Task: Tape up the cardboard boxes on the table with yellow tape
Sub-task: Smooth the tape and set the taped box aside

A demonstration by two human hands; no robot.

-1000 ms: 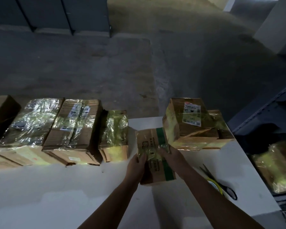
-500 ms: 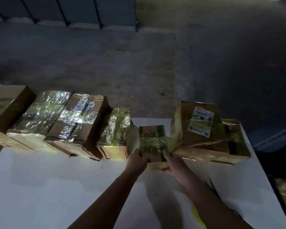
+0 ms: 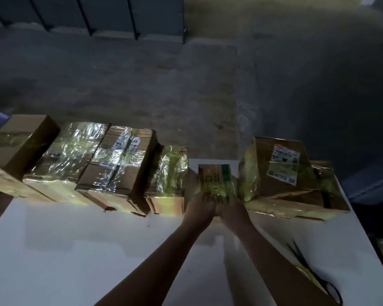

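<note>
A small cardboard box (image 3: 216, 181) with a green stripe and yellow tape lies flat at the far edge of the white table (image 3: 80, 250). It sits in the gap between the taped box (image 3: 169, 177) on its left and the big labelled box (image 3: 279, 171) on its right. My left hand (image 3: 199, 209) and my right hand (image 3: 233, 212) both grip its near end, fingers over the top. A yellow tape roll (image 3: 306, 273) lies partly behind my right forearm.
A row of taped boxes (image 3: 117, 160) lines the far left edge of the table. Scissors (image 3: 318, 277) lie at the right front, near the table's edge. Beyond the table is a concrete floor.
Both hands have pushed the small box away from me and laid it down in the gap between the boxes. The camera has shifted left.
</note>
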